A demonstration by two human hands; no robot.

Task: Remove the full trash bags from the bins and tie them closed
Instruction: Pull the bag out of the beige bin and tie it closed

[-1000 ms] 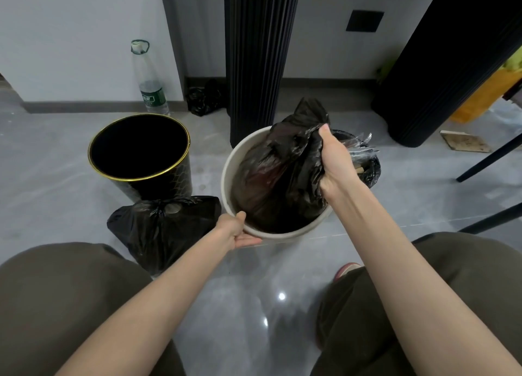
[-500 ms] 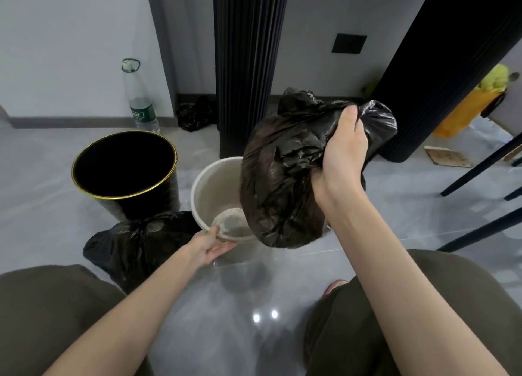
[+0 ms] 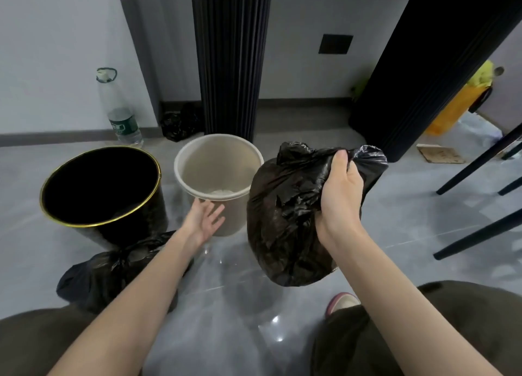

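My right hand (image 3: 340, 194) grips the gathered neck of a full black trash bag (image 3: 282, 220), which hangs above the floor to the right of the beige bin (image 3: 217, 149). The beige bin stands upright with no bag in it. My left hand (image 3: 204, 220) is open, fingers spread, just in front of that bin's near wall and off its rim. A black bin with a gold rim (image 3: 99, 186) stands to the left. Another black trash bag (image 3: 113, 268), gathered at its top, lies on the floor in front of the black bin, partly behind my left forearm.
A plastic bottle (image 3: 121, 115) and a small black bag (image 3: 180, 124) sit by the back wall. Two dark ribbed columns (image 3: 231, 56) rise behind the bins. Black chair legs (image 3: 480, 163) slant in at the right. A cardboard piece (image 3: 440, 153) lies on the grey tiles.
My right hand lifted the bag out of the beige bin and carried it to the right. My left hand let go of the bin's rim and opened.
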